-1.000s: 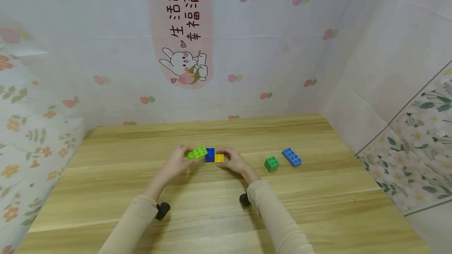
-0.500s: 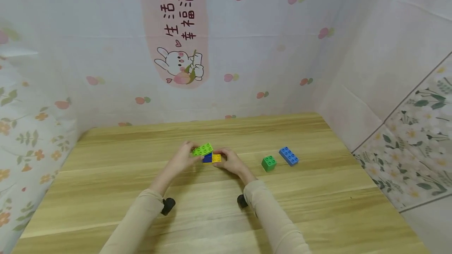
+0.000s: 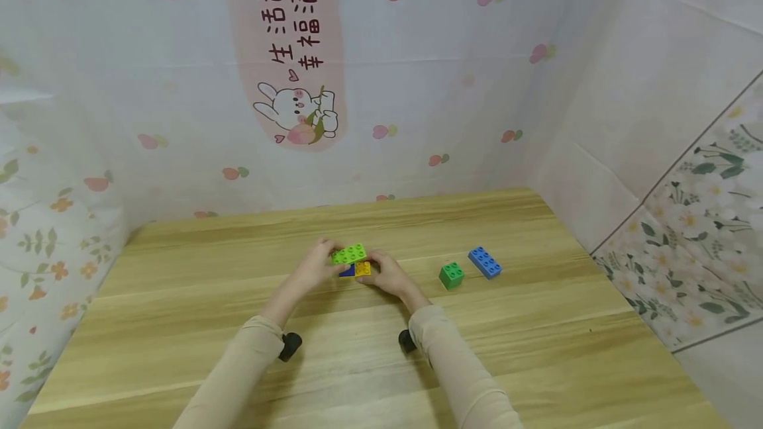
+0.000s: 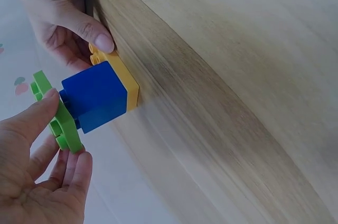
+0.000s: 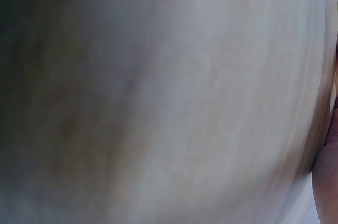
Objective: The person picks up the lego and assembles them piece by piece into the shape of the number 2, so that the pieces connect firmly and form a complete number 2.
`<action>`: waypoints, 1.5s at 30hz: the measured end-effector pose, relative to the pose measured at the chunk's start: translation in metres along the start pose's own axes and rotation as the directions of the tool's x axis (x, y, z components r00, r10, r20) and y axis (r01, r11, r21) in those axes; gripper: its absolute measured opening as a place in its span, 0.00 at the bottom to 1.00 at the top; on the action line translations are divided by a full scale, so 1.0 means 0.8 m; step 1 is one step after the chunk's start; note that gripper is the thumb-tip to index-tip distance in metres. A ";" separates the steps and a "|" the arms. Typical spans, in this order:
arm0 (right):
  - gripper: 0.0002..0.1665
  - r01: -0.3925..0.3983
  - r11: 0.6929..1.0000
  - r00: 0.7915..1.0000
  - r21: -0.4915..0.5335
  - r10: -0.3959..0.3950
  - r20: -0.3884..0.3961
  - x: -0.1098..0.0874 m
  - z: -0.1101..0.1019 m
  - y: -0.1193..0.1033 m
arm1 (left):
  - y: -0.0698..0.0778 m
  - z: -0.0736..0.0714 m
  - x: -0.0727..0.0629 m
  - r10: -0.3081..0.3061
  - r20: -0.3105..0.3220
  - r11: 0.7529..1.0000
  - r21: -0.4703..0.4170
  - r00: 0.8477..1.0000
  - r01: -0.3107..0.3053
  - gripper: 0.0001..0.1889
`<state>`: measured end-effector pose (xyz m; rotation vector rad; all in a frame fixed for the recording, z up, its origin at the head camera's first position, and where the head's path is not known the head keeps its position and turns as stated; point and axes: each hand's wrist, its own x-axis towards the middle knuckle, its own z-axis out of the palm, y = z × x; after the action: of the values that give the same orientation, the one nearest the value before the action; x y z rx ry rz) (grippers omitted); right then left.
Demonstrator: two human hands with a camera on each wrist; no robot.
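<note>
Between thumb and fingers, my left hand pinches a thin lime green toy building brick. In the left wrist view, that brick lies right at the studs of a dark blue brick, slightly tilted. Under the blue one is a flat yellow brick, down on the table. My right hand holds the yellow brick at its studded right end, thumb at the near side. Seen from the head, the lime green brick covers most of the blue one. The right wrist view catches only a sliver of the hand.
To the right on the wooden table stand a green brick and a longer blue brick. A patterned cloth hangs behind the table's far edge. Each wrist wears a black camera, such as the left one.
My left hand has moved right, carrying the lime green brick from beside the dark blue brick to over it. The right hand keeps hold of the yellow brick. The head view has shifted slightly.
</note>
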<state>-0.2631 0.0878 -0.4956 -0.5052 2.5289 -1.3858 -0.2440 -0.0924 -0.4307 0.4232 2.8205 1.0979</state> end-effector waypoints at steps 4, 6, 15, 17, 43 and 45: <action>0.24 -0.008 1.000 1.000 -0.006 0.008 0.008 0.000 0.001 0.001 | 0.001 0.002 0.001 0.001 0.009 1.000 -0.013 1.000 -0.001 0.19; 0.23 -0.005 1.000 1.000 -0.010 0.006 0.012 -0.001 0.002 0.001 | 0.002 0.003 0.001 0.002 0.013 1.000 -0.013 1.000 -0.002 0.19; 0.27 -0.018 1.000 0.999 -0.010 0.018 0.034 -0.002 0.004 0.002 | 0.000 0.006 0.003 0.011 0.059 1.000 0.021 0.998 -0.012 0.20; 0.27 -0.019 1.000 0.999 -0.008 0.019 0.039 -0.003 0.005 0.002 | -0.001 0.006 0.004 0.014 0.071 0.999 0.031 0.997 -0.016 0.20; 0.27 -0.004 0.999 1.000 0.049 0.003 0.012 -0.003 0.000 -0.005 | -0.001 -0.004 0.021 -0.023 0.159 0.994 -0.103 0.987 0.039 0.18; 0.27 -0.010 0.998 1.000 0.054 0.009 0.014 -0.002 -0.001 -0.005 | -0.001 -0.005 0.022 -0.037 0.163 0.992 -0.109 0.986 0.056 0.19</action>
<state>-0.2614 0.0871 -0.4921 -0.4900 2.4723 -1.4380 -0.2620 -0.0899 -0.4279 0.4136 2.6010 1.1522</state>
